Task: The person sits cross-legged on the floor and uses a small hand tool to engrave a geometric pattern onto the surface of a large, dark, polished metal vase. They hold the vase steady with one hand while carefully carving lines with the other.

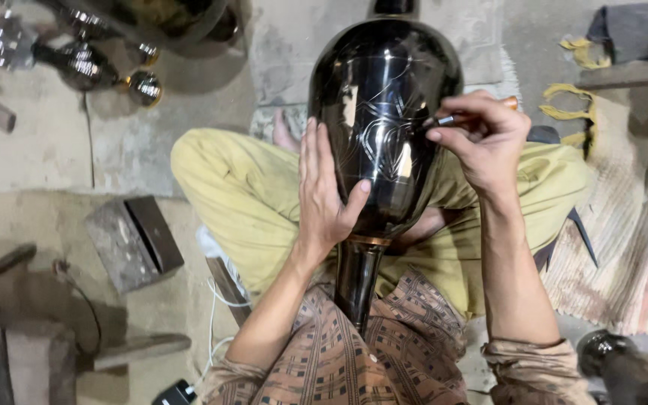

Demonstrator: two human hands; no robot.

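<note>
Engraving looks partway done: the glossy black metal vase [384, 112], lying across the lap at centre, shows scratched lines. At three o'clock the right hand [481, 139] pinches a slim engraving tool [463, 116]; the left hand [324, 187] lies flat, open, bracing at nine; lower body appears plain.

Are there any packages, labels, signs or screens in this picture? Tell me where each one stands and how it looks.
None can be seen: no package, label, sign or screen.
The nearest thing to a marking is the engraved line pattern on the dark glossy vase, steadied by the left hand, while the right hand holds a thin engraving tool against it.
</note>
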